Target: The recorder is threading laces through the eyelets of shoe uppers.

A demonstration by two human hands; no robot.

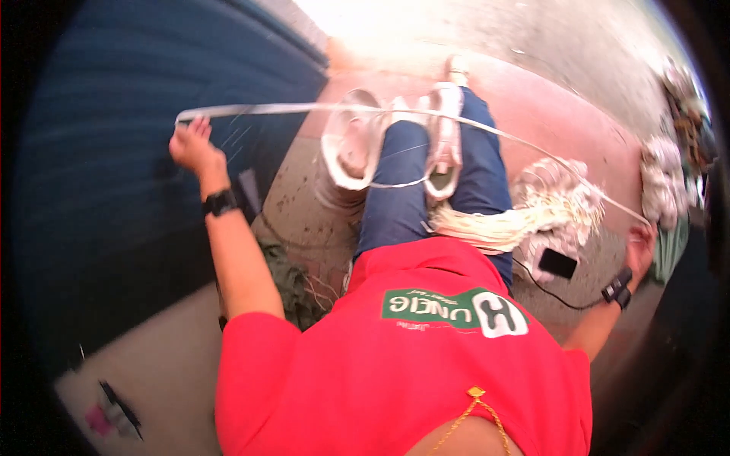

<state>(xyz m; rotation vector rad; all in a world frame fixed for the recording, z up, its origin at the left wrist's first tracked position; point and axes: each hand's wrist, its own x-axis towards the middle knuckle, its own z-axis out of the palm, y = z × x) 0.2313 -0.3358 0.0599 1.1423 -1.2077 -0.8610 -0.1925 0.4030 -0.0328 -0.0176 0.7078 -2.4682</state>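
Fingers (199, 128) hold a pale, slender strand (319, 107) outstretched.

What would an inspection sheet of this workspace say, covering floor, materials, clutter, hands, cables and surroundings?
Surface: floor, pinkish ahead, greyer with dark specks towards the left.
Job's things: white strand stretched across, above the legs; cream strand bundle over the thighs.
Clutter: dark green cloth left of the body; dark-screened device on pale material at right.
Hands: left hand and right hand spread wide, one at each end of the stretched strand; exact finger grips unclear.
Cables: black cable leading to the right wrist.
Surroundings: blue panel at left; white bundles at far right.
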